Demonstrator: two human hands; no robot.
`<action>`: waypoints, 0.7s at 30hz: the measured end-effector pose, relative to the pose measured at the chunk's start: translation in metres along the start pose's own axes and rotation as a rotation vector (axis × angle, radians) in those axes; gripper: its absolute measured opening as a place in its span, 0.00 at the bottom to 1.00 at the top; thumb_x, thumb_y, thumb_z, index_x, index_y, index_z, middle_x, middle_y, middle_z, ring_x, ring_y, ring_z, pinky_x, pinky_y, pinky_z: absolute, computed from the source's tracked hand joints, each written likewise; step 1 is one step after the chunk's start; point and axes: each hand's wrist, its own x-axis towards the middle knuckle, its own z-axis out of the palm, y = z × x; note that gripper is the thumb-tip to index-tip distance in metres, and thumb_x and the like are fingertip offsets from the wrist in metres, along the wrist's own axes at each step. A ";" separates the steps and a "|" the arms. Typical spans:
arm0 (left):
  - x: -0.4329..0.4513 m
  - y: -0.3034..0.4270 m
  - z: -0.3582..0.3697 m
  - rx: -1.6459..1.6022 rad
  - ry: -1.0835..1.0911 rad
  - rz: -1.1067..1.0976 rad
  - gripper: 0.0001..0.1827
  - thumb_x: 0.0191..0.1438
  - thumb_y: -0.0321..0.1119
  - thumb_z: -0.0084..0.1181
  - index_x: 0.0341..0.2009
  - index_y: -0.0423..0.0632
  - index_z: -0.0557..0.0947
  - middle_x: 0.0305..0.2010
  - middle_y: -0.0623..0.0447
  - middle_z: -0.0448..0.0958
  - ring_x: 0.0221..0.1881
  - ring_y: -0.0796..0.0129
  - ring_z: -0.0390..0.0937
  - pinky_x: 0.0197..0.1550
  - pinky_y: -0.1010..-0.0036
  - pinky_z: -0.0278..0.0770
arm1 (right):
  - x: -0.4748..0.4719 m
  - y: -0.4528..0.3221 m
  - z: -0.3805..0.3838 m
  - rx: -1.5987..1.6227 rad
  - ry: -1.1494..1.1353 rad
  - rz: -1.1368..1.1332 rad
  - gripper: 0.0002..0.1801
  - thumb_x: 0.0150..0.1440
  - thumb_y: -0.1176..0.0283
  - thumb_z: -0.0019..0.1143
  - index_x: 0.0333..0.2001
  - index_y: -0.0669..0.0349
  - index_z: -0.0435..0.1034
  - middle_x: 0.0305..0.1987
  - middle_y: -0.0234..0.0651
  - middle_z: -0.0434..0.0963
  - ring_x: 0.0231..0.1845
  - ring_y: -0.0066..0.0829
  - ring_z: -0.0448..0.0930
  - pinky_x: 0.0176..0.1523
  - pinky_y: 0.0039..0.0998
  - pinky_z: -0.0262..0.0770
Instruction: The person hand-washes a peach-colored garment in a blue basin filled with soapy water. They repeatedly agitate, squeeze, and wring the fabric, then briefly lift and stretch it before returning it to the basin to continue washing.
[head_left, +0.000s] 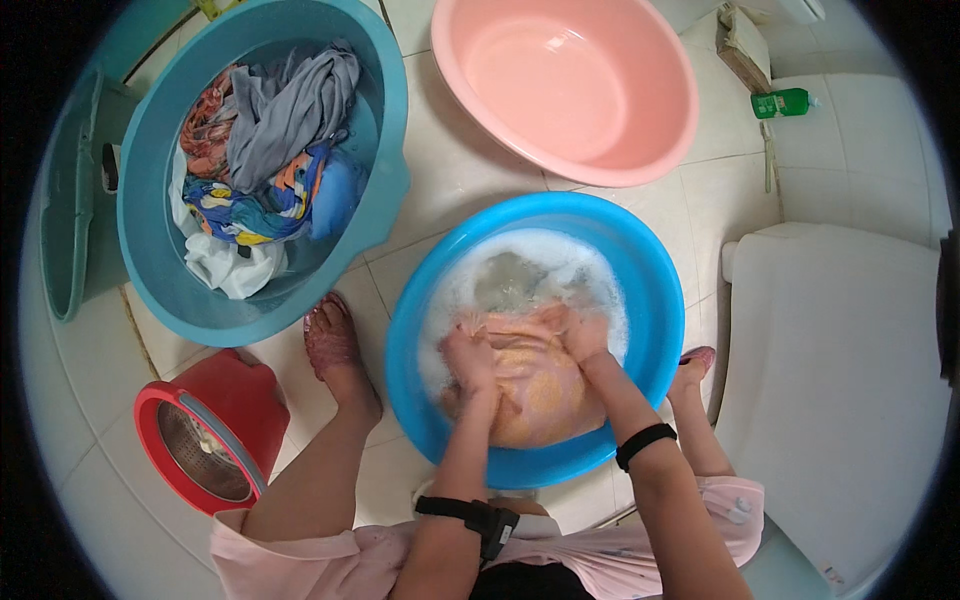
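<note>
A blue plastic basin (652, 300) stands on the floor between my feet, with sudsy water (517, 274) in its far part. A wet cloth with a pink and orange-yellow pattern (540, 390) lies in it, bulging up towards the near rim. My left hand (471, 356) grips the cloth's far left part at the edge of the suds. My right hand (585, 334) holds the cloth's far right part, its fingers blurred and partly covered by foam. Both hands are wet and close together.
A teal tub (390, 150) with wet clothes (292, 112) stands at the far left. A pink basin (570, 82) is beyond the blue one. A red mop bucket (255, 397) sits left of my leg, a green bucket (67, 202) at the left wall. A green bottle (780, 103) lies at the far right.
</note>
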 end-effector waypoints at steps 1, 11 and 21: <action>-0.007 0.001 0.008 0.048 0.126 0.061 0.49 0.46 0.41 0.68 0.67 0.43 0.55 0.63 0.32 0.60 0.63 0.38 0.60 0.64 0.56 0.61 | 0.003 0.003 -0.006 -0.052 0.065 -0.030 0.35 0.55 0.59 0.55 0.61 0.67 0.57 0.62 0.56 0.63 0.58 0.51 0.68 0.57 0.45 0.67; -0.006 -0.047 0.037 0.084 -0.099 1.223 0.31 0.61 0.39 0.48 0.67 0.45 0.58 0.64 0.43 0.63 0.65 0.56 0.61 0.64 0.66 0.62 | -0.147 -0.121 -0.045 0.534 0.468 -0.292 0.15 0.50 0.69 0.62 0.42 0.61 0.75 0.46 0.45 0.72 0.45 0.46 0.74 0.54 0.40 0.67; -0.027 0.025 0.017 -0.700 -0.442 -0.364 0.19 0.54 0.32 0.56 0.52 0.45 0.76 0.48 0.49 0.76 0.49 0.62 0.74 0.50 0.71 0.72 | -0.037 -0.075 -0.053 0.681 0.432 0.082 0.15 0.58 0.60 0.58 0.34 0.62 0.76 0.33 0.42 0.79 0.33 0.36 0.79 0.37 0.33 0.73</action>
